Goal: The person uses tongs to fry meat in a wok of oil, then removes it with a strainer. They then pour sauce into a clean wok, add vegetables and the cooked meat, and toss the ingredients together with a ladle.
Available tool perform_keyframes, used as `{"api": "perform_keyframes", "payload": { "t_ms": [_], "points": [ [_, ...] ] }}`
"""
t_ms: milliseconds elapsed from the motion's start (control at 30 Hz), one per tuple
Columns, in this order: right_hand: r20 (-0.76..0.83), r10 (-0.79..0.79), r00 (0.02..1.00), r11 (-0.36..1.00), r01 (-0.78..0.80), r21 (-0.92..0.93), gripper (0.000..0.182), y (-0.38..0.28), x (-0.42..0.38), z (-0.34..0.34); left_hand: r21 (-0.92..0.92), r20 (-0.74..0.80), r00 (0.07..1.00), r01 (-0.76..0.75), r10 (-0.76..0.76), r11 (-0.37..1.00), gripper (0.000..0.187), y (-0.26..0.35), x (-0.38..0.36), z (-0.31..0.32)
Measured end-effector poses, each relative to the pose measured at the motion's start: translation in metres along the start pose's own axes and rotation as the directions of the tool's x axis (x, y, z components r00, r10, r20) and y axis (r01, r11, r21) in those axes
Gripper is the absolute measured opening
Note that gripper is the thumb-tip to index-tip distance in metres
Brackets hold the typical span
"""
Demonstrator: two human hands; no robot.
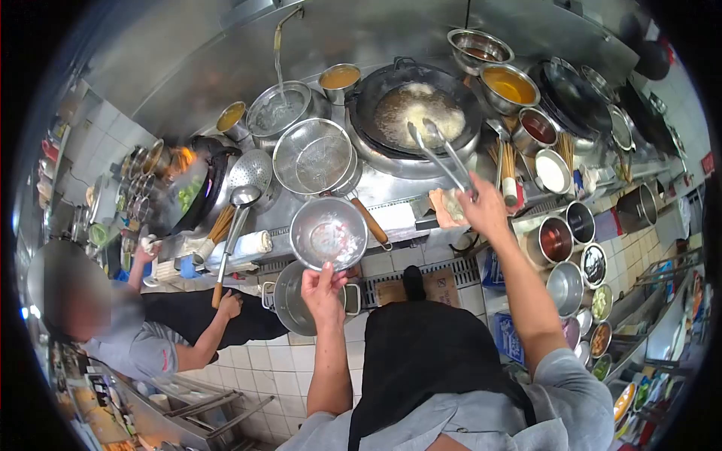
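Between its thumb and fingers, my left hand [323,295] grips the near rim of a metal bowl [329,233] that has pale residue inside. My right hand [485,207] is closed on metal tongs [444,158], whose tips reach into the wok [368,83] at the pale, frothing food [429,113] in bubbling oil. The bowl is held below and left of the wok, beside a wire strainer [312,156] resting over the counter.
At the left, a co-worker [143,342] holds a ladle [235,233] by a wok of greens [188,194] with flames behind it. A large pot [289,301] stands below my bowl. Sauce containers [555,239] stand at the right.
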State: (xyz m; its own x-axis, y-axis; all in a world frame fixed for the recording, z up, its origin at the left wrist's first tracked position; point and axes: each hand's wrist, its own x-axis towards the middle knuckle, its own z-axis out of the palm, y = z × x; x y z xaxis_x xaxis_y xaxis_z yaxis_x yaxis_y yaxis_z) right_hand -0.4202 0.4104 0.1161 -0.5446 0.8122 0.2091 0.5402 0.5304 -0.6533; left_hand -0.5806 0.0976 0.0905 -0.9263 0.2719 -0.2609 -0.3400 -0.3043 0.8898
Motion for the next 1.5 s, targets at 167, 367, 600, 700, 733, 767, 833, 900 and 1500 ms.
{"api": "perform_keyframes", "payload": {
  "t_ms": [167,367,600,700,733,767,833,900,1500],
  "points": [
    [-0.032,0.106,0.994,0.947,-0.091,0.307,0.053,0.007,-0.153,-0.008,0.112,-0.044,0.997,0.061,-0.056,0.992,0.022,0.016,-0.049,-0.045],
    [0.095,0.358,0.929,0.89,-0.37,0.267,0.056,0.032,-0.324,0.025,0.212,0.025,0.979,0.195,-0.205,0.958,0.024,0.04,-0.064,-0.085],
    [0.493,0.391,0.777,0.874,-0.482,0.066,0.058,-0.031,-0.376,0.074,0.227,0.128,0.966,0.194,-0.226,0.955,0.022,0.057,-0.032,-0.134],
    [0.583,0.445,0.68,0.852,-0.523,-0.04,0.058,-0.065,-0.366,0.115,0.226,0.146,0.954,0.226,-0.262,0.948,0.021,0.058,-0.019,-0.159],
    [0.546,0.457,0.702,0.853,-0.52,-0.045,0.06,-0.074,-0.366,0.134,0.229,0.16,0.949,0.233,-0.273,0.945,0.021,0.058,-0.016,-0.171],
    [0.534,0.471,0.702,0.846,-0.531,-0.048,0.06,-0.084,-0.36,0.152,0.233,0.175,0.943,0.24,-0.283,0.942,0.021,0.059,-0.013,-0.183],
    [0.685,0.571,0.453,0.707,-0.695,-0.129,0.063,-0.101,-0.35,0.183,0.268,0.186,0.935,0.248,-0.302,0.931,0.02,0.061,-0.01,-0.208],
    [0.655,0.584,0.48,0.7,-0.706,-0.107,0.062,-0.105,-0.358,0.223,0.284,0.195,0.923,0.27,-0.331,0.92,0.02,0.066,-0.01,-0.235],
    [0.232,0.692,0.684,0.622,-0.727,0.291,0.038,-0.11,-0.503,0.161,0.604,0.553,0.576,0.22,-0.602,0.766,0.02,0.025,-0.074,-0.204]
  ]
}}
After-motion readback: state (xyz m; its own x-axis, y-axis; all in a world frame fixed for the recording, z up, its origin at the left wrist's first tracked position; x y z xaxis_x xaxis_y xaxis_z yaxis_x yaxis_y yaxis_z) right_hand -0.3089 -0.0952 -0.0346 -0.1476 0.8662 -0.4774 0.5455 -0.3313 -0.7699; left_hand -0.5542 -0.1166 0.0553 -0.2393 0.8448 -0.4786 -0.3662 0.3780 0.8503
